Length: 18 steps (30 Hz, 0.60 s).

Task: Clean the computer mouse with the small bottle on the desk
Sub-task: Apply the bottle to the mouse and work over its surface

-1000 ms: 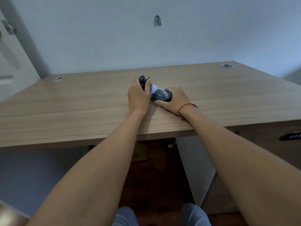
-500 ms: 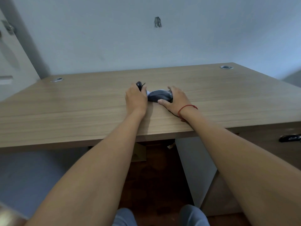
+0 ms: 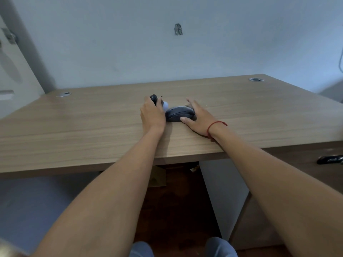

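Observation:
A dark grey computer mouse (image 3: 178, 114) lies on the wooden desk (image 3: 92, 130), a little behind the front edge. My right hand (image 3: 199, 116) rests on the mouse's right side, thumb at its near edge and fingers spread over its far end. My left hand (image 3: 153, 113) is closed around the small bottle (image 3: 164, 105), just left of the mouse. The bottle's black cap (image 3: 153, 98) sticks out above my fingers and its pale body shows next to the mouse; the rest of the bottle is hidden in my hand.
Two round metal cable grommets sit at the desk's back left (image 3: 64, 94) and back right (image 3: 256, 79). A drawer unit with a black handle (image 3: 329, 160) stands under the desk on the right. My knees (image 3: 220, 247) show below.
The mouse has shifted slightly right and lies flatter on the desk. My right fingers have spread wider over it. My left hand with the bottle has stayed close beside it.

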{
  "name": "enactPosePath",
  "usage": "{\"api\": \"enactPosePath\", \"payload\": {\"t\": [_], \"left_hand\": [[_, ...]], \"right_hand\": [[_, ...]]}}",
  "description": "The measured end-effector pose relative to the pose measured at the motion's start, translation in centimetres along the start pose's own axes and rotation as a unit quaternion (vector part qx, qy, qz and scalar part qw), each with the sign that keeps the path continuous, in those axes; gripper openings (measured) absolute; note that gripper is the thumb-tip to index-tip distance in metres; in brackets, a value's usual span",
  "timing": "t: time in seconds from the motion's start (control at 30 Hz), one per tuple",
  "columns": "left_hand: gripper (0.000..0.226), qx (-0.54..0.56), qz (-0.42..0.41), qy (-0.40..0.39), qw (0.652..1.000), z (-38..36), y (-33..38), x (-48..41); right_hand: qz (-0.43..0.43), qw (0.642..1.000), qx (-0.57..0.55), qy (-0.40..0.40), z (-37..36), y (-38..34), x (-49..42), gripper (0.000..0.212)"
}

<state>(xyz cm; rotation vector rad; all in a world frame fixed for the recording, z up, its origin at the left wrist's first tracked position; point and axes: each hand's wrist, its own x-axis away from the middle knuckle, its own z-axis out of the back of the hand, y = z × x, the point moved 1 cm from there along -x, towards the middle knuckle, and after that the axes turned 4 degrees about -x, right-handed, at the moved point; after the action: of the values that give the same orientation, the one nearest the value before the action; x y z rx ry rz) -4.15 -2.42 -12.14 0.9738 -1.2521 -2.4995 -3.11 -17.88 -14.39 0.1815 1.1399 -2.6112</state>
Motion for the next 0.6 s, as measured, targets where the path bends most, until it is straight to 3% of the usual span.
{"api": "enactPosePath", "payload": {"t": [0.1,0.27,0.4,0.6], "left_hand": [[0.027,0.004,-0.008,-0.023,1.000,-0.04,-0.18,0.06],[0.028,-0.014,-0.033,-0.042,0.998,-0.16,-0.02,0.41],[0.027,-0.023,-0.056,-0.040,0.997,-0.29,-0.05,0.45],[0.026,0.047,-0.102,0.018,0.994,0.01,0.70,0.79]], "right_hand": [[-0.009,1.000,0.007,-0.008,-0.09,0.07,-0.25,0.082],[-0.053,0.995,-0.002,0.082,0.25,0.09,-0.02,0.077],[-0.116,0.988,-0.018,0.104,0.48,-0.16,0.22,0.077],[-0.125,0.986,0.014,0.112,0.23,-0.48,0.46,0.084]]}}
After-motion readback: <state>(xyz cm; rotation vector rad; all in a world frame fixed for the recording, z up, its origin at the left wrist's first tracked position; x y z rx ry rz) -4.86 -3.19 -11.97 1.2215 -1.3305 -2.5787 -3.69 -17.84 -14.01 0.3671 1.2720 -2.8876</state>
